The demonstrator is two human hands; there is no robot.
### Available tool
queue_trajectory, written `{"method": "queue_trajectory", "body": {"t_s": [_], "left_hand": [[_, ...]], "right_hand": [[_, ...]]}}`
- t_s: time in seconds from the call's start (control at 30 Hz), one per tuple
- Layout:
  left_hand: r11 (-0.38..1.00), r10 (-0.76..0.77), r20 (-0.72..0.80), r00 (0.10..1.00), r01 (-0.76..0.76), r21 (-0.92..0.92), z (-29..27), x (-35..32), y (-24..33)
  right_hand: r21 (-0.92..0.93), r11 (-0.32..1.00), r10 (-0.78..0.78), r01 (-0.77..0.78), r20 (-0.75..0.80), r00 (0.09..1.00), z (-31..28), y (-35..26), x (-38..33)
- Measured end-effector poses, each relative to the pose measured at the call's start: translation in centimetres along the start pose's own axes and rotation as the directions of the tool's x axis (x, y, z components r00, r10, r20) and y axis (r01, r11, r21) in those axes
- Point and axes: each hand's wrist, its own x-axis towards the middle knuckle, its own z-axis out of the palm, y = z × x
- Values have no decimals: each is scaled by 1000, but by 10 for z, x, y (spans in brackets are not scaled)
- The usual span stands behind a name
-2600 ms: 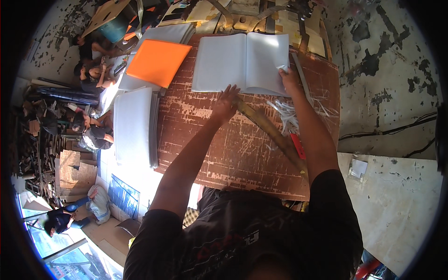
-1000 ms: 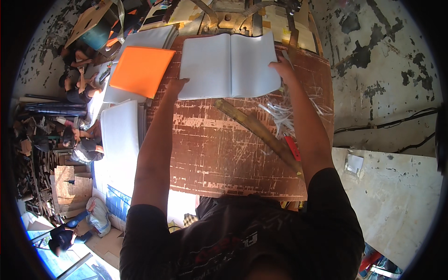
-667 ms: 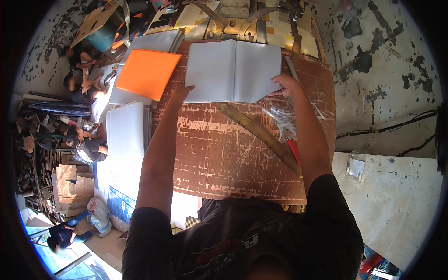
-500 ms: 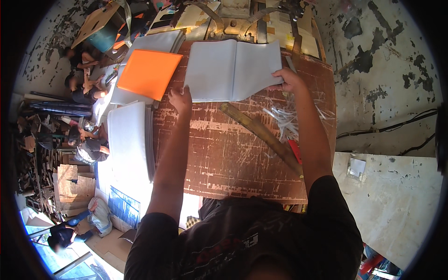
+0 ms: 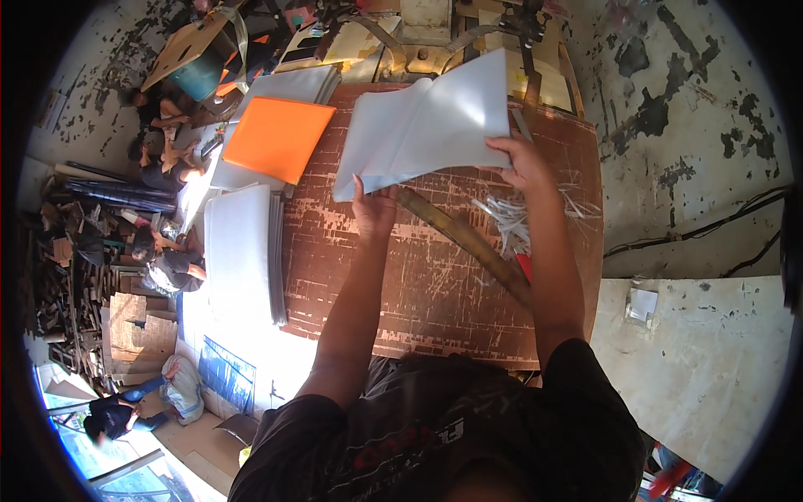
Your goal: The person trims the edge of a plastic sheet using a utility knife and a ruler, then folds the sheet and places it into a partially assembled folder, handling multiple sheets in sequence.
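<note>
Over the far part of a worn reddish-brown table, I hold translucent greyish-white plastic sheets (image 5: 443, 117) with a crease down the middle. My left hand (image 5: 374, 205) pinches their near edge, thumb on top. At the right edge, my right hand (image 5: 520, 159) grips the sheets and lifts that half off the table, so it curves upward. A long, worn stick (image 5: 464, 243) lies slantwise on the table below the sheets. An orange folded sheet (image 5: 278, 138) rests to the left of them, on top of a stack of grey-white sheets.
Another stack of whitish sheets (image 5: 240, 251) stands along the table's left edge. Thin white offcut strips (image 5: 506, 213) and a red object (image 5: 524, 266) lie near my right forearm. Metal machinery (image 5: 427, 54) borders the far edge. Several people sit at the left; a peeling wall rises at the right.
My right hand has raised the right half of the sheets. My left hand has shifted right along the near edge, and the sheets have tilted and skewed.
</note>
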Motion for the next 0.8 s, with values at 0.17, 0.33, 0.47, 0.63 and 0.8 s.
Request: {"method": "queue_trajectory", "body": {"t_s": [0.17, 0.33, 0.47, 0.63, 0.8], "left_hand": [[994, -3, 64, 998, 10, -107, -6, -13, 47], [979, -187, 105, 977, 194, -61, -62, -54, 85], [824, -524, -2, 852, 508, 253, -72, -72, 93], [549, -620, -71, 781, 497, 672, -50, -73, 78], [655, -542, -74, 837, 476, 587, -49, -71, 68]], "right_hand": [[9, 999, 41, -41, -9, 999, -49, 18, -58], [-65, 980, 189, -189, -10, 982, -82, 26, -117], [-201, 949, 249, -243, 5, 968, -113, 33, -154], [-266, 912, 298, -311, -90, 950, -114, 41, -154], [-171, 933, 291, -317, -163, 943, -115, 49, -141]]}}
